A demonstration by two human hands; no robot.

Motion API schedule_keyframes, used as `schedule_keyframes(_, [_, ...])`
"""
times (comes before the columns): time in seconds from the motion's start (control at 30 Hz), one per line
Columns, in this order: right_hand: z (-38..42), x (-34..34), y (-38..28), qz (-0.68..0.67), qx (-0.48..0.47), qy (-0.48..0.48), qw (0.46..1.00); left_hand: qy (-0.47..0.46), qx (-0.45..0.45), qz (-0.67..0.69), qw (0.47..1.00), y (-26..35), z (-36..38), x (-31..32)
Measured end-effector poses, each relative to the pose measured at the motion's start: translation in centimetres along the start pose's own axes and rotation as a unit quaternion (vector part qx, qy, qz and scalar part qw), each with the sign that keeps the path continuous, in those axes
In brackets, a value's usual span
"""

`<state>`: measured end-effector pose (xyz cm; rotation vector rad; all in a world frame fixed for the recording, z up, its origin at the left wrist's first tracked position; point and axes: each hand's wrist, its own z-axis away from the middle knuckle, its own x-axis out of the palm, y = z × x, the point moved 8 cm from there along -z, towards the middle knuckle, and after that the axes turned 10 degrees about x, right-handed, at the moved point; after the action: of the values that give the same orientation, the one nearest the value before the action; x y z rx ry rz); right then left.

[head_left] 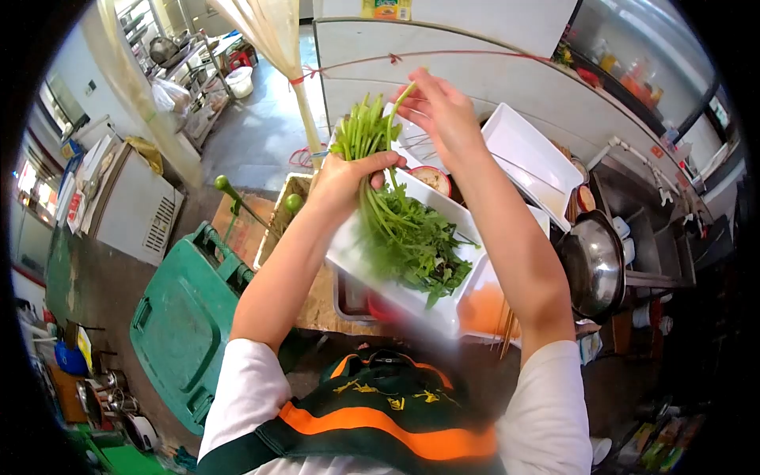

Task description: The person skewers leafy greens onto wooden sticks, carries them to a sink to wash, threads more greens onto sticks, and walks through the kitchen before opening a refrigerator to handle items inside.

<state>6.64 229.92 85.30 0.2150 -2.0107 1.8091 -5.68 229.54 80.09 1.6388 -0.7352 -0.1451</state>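
Observation:
My left hand (348, 178) is closed around a bunch of leafy celery (416, 237), its thumb across the pale green stalks. The stalk ends point up and away from me. The leaves hang down over a white plastic tray (355, 252). Above and to the right, my right hand (443, 111) pinches one celery stalk (401, 100) near its tip, beside the rest of the bunch. Behind the greens, a red-rimmed round container (432, 180) shows in part.
A green lidded bin (186, 321) stands at the left. Another white tray (532, 154) lies to the right, near a steel bowl (590, 265) and a sink (645, 214). Thin sticks (507, 331) lie by an orange patch in a white container. A white partition (443, 59) rises behind.

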Motion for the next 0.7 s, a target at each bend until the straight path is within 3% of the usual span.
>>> schedule_keyframes(0.03, [0.6,-0.4,0.0,0.0,0.001,-0.002,1.0,0.016,-0.013,0.027,0.999,0.3,0.2,-0.3])
schedule_keyframes(0.1, [2.8,-1.8,0.1,0.21,0.012,0.007,0.978,0.028,-0.014,0.064,0.997,0.8,0.3,-1.0])
schedule_keyframes(0.17, [5.7,-1.2,1.5,0.363,0.051,-0.099,0.925,0.029,-0.008,0.066,0.997,1.2,0.2,-1.7])
schedule_keyframes(0.2, [6.7,-1.7,2.1,0.363,0.052,-0.099,0.925,0.029,-0.005,0.067,0.997,1.3,0.2,-1.9])
schedule_keyframes(0.27, [8.3,-1.0,3.1,0.478,-0.024,-0.161,0.863,0.029,0.004,0.062,0.998,1.6,0.2,-2.2])
schedule_keyframes(0.3, [8.4,-1.2,3.2,0.477,-0.024,-0.157,0.865,0.029,0.013,0.056,0.998,1.8,0.2,-2.2])
schedule_keyframes(0.37, [9.2,-0.1,2.6,0.546,-0.133,-0.152,0.813,0.032,0.023,0.053,0.998,2.2,0.3,-2.0])
schedule_keyframes(0.5, [8.9,-0.7,3.2,0.544,-0.135,-0.136,0.817,0.017,0.003,0.052,0.999,2.2,0.6,-1.9])
schedule_keyframes(0.57, [7.9,-3.1,4.7,0.381,0.027,-0.095,0.919,0.043,0.018,0.067,0.997,2.7,0.9,-2.1])
schedule_keyframes(0.7, [7.8,-5.2,5.5,0.286,0.122,-0.022,0.95,0.049,0.013,0.061,0.997,2.7,1.4,-2.0])
